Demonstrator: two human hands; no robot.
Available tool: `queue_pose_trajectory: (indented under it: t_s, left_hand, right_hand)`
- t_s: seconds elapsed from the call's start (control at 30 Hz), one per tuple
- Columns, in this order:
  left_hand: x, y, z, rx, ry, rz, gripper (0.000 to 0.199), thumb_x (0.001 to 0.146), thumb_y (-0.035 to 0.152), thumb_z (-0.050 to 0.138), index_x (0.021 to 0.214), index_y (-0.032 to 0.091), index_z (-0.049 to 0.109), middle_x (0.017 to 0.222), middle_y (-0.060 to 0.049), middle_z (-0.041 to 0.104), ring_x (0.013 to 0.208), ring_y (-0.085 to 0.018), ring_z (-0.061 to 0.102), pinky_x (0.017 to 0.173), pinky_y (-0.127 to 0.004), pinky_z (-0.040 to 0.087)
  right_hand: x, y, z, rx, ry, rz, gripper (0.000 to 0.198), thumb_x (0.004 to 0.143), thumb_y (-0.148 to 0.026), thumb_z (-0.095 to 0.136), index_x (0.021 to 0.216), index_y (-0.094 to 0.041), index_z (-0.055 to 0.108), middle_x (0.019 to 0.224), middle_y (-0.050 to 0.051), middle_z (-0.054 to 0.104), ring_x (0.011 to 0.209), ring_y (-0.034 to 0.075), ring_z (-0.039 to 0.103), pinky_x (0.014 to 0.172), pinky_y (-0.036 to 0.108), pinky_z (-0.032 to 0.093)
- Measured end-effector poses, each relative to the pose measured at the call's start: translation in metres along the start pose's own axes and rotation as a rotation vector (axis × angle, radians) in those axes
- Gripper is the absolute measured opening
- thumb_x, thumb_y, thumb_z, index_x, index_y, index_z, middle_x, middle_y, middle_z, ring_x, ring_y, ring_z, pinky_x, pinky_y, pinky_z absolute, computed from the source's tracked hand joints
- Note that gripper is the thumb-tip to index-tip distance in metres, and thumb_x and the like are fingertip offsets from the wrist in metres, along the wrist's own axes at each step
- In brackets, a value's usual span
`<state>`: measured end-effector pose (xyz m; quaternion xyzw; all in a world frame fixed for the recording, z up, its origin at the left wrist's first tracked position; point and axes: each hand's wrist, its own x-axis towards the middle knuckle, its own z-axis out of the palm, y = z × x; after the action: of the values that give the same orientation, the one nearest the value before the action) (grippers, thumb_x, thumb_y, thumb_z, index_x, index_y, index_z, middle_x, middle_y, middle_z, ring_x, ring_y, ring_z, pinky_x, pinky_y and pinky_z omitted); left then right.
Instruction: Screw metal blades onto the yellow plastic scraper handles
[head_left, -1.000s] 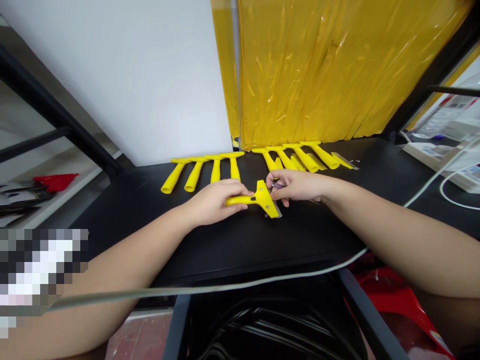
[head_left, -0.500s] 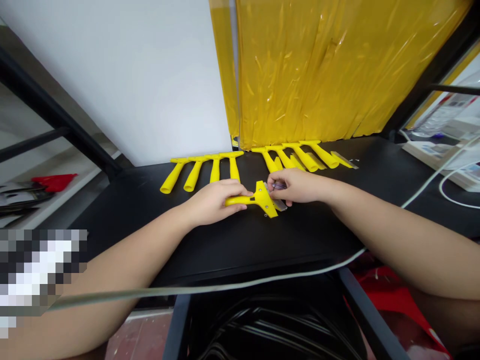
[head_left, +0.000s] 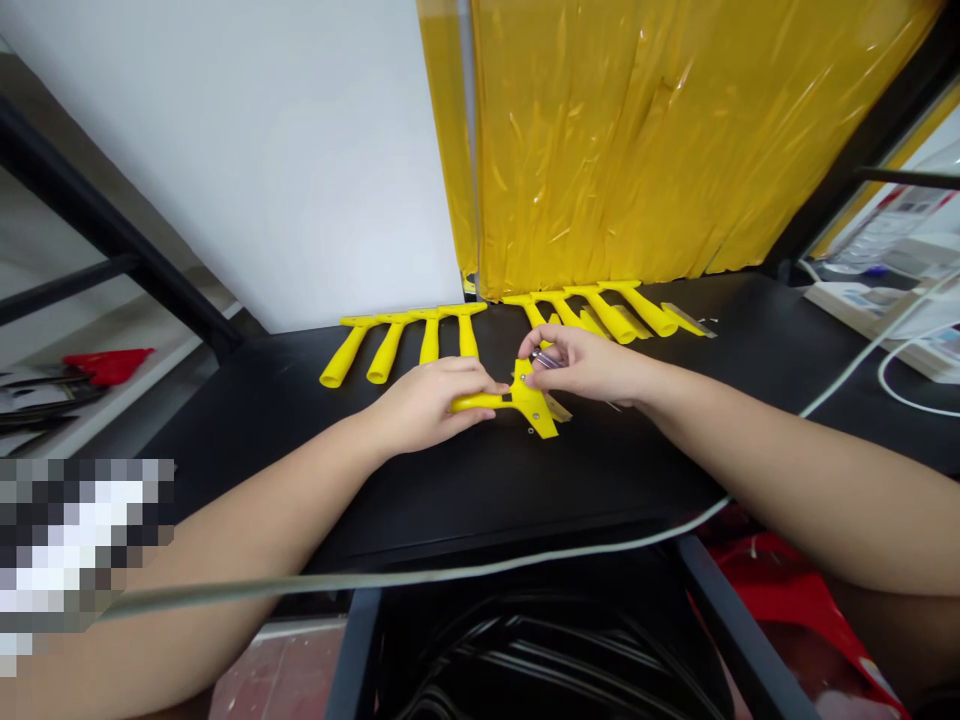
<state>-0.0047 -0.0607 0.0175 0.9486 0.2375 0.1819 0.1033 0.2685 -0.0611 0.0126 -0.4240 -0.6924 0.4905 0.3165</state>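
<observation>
By the left hand (head_left: 431, 400) a scraper (head_left: 533, 402) is clasped within the desk's (head_left: 450, 490) edges, work seemingly shifted to its screw (head_left: 523, 378) by the right hand's (head_left: 592, 365) pinched tool (head_left: 550, 359).

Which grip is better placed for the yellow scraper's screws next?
Probably the right grip: it has a slim tool near the upper screw, while the left grip holds the yellow scraper by its handle.

Left fingers (head_left: 480, 381) grip yellow scraper (head_left: 531, 404); right fingers (head_left: 553, 379) hold tool (head_left: 547, 359).
</observation>
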Motion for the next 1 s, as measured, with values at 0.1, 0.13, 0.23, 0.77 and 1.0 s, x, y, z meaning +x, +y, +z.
queue_pose_trajectory:
  t_s: [0.1,0.13,0.23,0.77,1.0]
  left_hand:
    - [0.0,0.0,0.0,0.013,0.003,-0.015,0.026,0.104,0.035,0.066,0.126,0.023,0.075,0.112,-0.008,0.072,0.106,-0.023,0.071,0.092,-0.035,0.056]
    - [0.0,0.0,0.0,0.02,0.003,-0.017,0.027,0.104,0.035,0.066,0.127,0.023,0.075,0.112,-0.008,0.072,0.106,-0.023,0.071,0.092,-0.035,0.056]
    - [0.0,0.001,0.0,0.05,-0.001,-0.014,0.029,0.104,0.036,0.066,0.128,0.023,0.075,0.112,-0.008,0.073,0.105,-0.022,0.071,0.092,-0.035,0.056]
    - [-0.004,0.006,-0.019,0.248,0.001,-0.13,0.025,0.1,0.035,0.065,0.119,0.023,0.076,0.113,-0.006,0.077,0.105,-0.025,0.073,0.086,-0.035,0.056]
    - [-0.004,0.007,-0.017,0.213,0.032,-0.104,0.025,0.101,0.035,0.064,0.12,0.023,0.075,0.112,-0.006,0.076,0.104,-0.023,0.073,0.087,-0.034,0.056]
  right_hand:
    - [0.001,0.001,0.003,0.032,0.001,-0.041,0.036,0.072,-0.027,0.086,0.099,-0.021,0.064,0.071,-0.007,0.054,0.064,0.011,0.05,0.061,0.026,0.041]
    - [0.002,0.002,0.003,0.034,0.004,-0.044,0.035,0.072,-0.028,0.086,0.099,-0.02,0.065,0.072,-0.006,0.054,0.065,0.012,0.05,0.062,0.027,0.042]
    - [0.006,0.004,0.004,0.01,0.0,-0.053,0.03,0.075,-0.032,0.084,0.097,-0.02,0.067,0.077,-0.002,0.061,0.072,0.015,0.056,0.071,0.03,0.048]
    - [0.002,-0.004,-0.016,-0.561,-0.038,-0.034,0.005,0.084,-0.024,0.075,0.087,-0.022,0.077,0.083,0.002,0.073,0.075,0.018,0.062,0.073,0.033,0.044]
    - [0.001,-0.005,-0.012,-0.481,0.021,-0.007,0.012,0.092,-0.033,0.072,0.09,-0.021,0.074,0.086,0.004,0.077,0.071,0.018,0.065,0.069,0.032,0.047]
